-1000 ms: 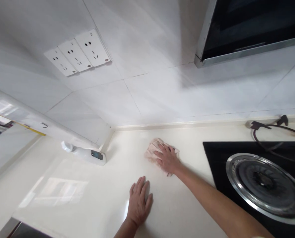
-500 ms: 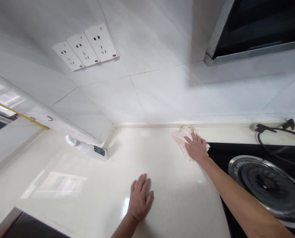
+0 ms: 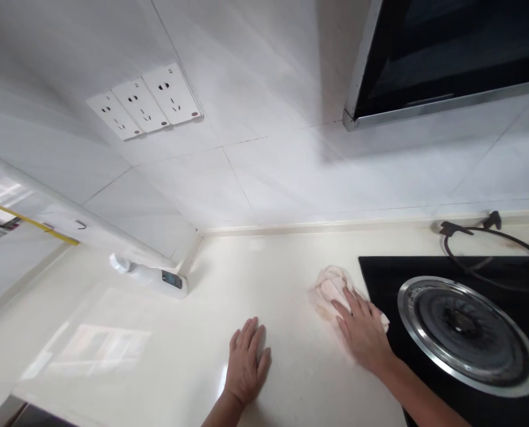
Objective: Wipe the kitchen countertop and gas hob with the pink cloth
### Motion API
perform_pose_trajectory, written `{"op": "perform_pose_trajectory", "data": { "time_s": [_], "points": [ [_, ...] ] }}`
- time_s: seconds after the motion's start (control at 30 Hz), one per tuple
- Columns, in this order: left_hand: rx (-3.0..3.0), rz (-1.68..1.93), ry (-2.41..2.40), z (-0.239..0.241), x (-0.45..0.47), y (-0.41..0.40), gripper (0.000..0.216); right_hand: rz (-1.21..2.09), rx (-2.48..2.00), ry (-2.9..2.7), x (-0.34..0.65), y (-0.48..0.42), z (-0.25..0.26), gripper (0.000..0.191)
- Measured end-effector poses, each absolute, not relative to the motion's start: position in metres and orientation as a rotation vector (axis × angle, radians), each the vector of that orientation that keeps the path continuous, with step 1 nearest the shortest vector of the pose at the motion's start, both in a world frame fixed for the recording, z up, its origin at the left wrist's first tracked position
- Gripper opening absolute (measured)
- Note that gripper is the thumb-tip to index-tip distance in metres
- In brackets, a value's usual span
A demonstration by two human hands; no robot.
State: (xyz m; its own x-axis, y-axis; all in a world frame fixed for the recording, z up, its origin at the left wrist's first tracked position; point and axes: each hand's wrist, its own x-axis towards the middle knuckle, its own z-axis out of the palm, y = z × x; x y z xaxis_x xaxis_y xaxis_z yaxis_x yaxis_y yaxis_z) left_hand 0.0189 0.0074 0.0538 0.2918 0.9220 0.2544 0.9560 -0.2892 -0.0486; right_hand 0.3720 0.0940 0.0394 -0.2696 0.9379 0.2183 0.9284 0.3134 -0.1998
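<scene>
My right hand (image 3: 363, 332) presses a crumpled pale pink cloth (image 3: 329, 287) onto the white countertop (image 3: 286, 379), right beside the left edge of a black cooktop (image 3: 382, 279). Its fingers lie over the cloth, and part of the cloth sticks out past the hand on the cooktop side. My left hand (image 3: 247, 365) rests palm down on the counter with nothing in it, its fingers stretched out and the thumb apart.
A white bottle with a dark label (image 3: 158, 280) lies at the back left corner by the wall edge. The cooktop carries a round metal burner (image 3: 469, 335), and a dark cable (image 3: 453, 252) loops behind it. Sockets (image 3: 144, 104) and a range hood (image 3: 446, 65) are above.
My right hand has pulled the cloth from the back wall edge toward me along the cooktop's side. The left hand stays on the counter. The view has shifted slightly.
</scene>
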Motion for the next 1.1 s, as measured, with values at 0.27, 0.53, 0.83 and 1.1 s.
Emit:
{"op": "perform_pose_trajectory", "data": {
  "time_s": [0.27,0.53,0.83,1.1],
  "points": [
    [-2.353,-0.284,-1.714,0.054,0.018,0.008,0.051,0.011,-1.384,-2.301,0.386,0.016,0.027,0.039],
    [-2.341,-0.256,-1.696,0.053,0.017,0.009,0.050,0.100,-1.311,-2.024,0.393,0.040,0.029,0.032],
    [-2.361,-0.276,-1.746,0.053,0.018,0.008,0.052,-0.060,-1.581,-2.097,0.396,0.061,0.031,0.035],
    [-2.351,-0.249,-1.724,0.053,0.017,0.008,0.051,-0.061,-1.767,-2.237,0.398,0.142,0.040,0.045]
  ]
}}
